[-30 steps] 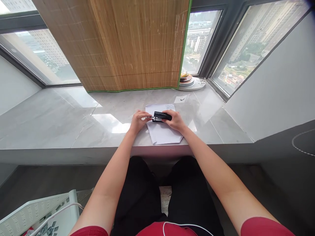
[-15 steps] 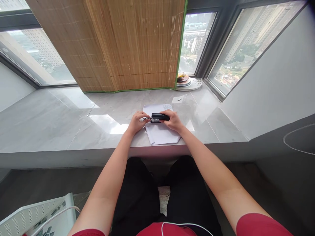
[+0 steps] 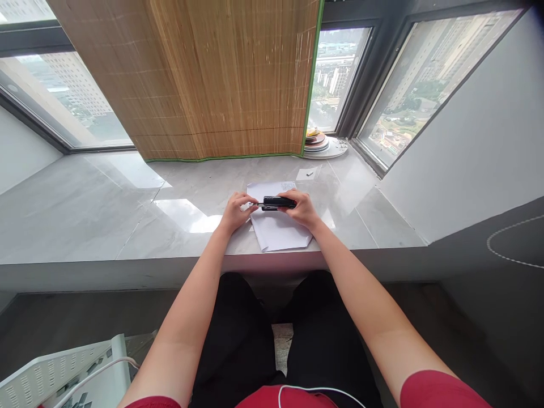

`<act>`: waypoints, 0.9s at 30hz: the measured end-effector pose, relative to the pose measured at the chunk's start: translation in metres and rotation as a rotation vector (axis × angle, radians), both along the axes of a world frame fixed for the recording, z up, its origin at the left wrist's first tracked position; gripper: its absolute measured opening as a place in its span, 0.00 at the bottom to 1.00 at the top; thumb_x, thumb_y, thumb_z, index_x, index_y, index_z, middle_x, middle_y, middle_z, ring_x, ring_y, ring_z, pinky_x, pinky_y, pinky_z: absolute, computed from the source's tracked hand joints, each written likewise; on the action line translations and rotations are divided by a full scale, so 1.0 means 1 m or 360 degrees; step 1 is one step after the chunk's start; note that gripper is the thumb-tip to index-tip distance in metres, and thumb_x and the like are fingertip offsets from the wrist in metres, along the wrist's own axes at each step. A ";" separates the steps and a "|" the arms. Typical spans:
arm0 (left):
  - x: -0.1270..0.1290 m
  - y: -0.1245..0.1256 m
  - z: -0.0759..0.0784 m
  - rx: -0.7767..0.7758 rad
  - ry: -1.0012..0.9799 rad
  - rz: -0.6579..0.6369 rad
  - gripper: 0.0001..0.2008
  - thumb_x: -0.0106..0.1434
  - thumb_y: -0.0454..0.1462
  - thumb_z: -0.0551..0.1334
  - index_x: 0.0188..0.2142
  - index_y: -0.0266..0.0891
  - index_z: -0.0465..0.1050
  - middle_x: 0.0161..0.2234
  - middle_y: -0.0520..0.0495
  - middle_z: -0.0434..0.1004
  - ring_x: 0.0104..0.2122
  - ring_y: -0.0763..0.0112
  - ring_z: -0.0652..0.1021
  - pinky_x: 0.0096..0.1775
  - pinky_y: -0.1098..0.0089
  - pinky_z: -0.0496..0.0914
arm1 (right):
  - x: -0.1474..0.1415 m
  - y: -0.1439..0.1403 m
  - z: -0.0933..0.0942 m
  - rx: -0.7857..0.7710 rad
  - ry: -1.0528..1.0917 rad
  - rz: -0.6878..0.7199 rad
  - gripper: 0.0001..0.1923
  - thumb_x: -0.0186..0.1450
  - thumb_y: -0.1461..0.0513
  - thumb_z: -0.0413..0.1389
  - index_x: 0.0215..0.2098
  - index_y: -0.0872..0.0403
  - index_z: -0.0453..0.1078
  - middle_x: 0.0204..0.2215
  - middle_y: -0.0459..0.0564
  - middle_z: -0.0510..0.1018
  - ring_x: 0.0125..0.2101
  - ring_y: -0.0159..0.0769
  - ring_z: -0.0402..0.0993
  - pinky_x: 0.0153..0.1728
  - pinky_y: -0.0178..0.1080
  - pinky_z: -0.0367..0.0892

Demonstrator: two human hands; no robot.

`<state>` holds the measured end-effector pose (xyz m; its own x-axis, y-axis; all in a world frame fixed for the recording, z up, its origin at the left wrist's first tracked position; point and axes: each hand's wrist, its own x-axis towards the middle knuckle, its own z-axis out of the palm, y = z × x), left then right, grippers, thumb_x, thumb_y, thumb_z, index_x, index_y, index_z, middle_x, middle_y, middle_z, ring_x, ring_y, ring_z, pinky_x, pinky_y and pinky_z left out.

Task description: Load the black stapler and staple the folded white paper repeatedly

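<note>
Near ledge edge (image 3: pixel 272 258): stapler (image 3: pixel 277 202), paper (image 3: pixel 280 229).

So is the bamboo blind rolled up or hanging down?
Hanging down. The bamboo blind covers the middle window, its green-edged bottom reaching the grey sill.

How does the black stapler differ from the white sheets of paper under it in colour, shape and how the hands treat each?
The stapler is black, narrow and bar-shaped; the sheets of paper are white, broad and flat. The right hand grips the stapler while the left hand touches its front end; the paper simply lies there. Both are on the marble sill.
</note>
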<state>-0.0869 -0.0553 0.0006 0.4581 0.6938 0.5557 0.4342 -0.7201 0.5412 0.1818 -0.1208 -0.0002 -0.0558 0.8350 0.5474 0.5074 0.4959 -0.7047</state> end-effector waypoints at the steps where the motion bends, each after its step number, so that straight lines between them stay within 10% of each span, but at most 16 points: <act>1: 0.000 0.000 0.001 0.0012 -0.0010 0.0015 0.07 0.67 0.35 0.73 0.43 0.48 0.87 0.42 0.46 0.85 0.43 0.58 0.78 0.51 0.56 0.74 | 0.001 0.000 0.000 0.0004 0.0041 -0.0015 0.15 0.60 0.58 0.68 0.46 0.47 0.84 0.41 0.50 0.88 0.43 0.48 0.79 0.47 0.50 0.76; 11: -0.004 -0.007 0.001 -0.0082 -0.0290 -0.0071 0.14 0.63 0.44 0.79 0.47 0.47 0.86 0.37 0.47 0.87 0.37 0.61 0.82 0.46 0.57 0.77 | 0.005 -0.003 0.005 -0.0079 0.0206 0.0138 0.17 0.60 0.53 0.70 0.45 0.49 0.84 0.40 0.51 0.86 0.42 0.46 0.80 0.48 0.49 0.76; 20: -0.005 -0.008 0.008 -0.0062 -0.0030 -0.0419 0.48 0.41 0.63 0.82 0.59 0.46 0.80 0.57 0.35 0.75 0.49 0.54 0.80 0.52 0.56 0.77 | -0.005 -0.014 0.013 -0.0233 -0.0103 0.0669 0.17 0.64 0.46 0.69 0.46 0.45 0.84 0.39 0.49 0.86 0.45 0.47 0.77 0.51 0.50 0.75; 27: -0.004 0.003 -0.001 -0.0041 -0.0161 -0.0116 0.32 0.62 0.62 0.73 0.55 0.45 0.81 0.56 0.36 0.77 0.55 0.50 0.79 0.59 0.53 0.72 | -0.004 -0.005 0.001 -0.0067 0.0269 0.0067 0.21 0.61 0.51 0.70 0.50 0.48 0.81 0.44 0.51 0.86 0.43 0.46 0.81 0.49 0.49 0.77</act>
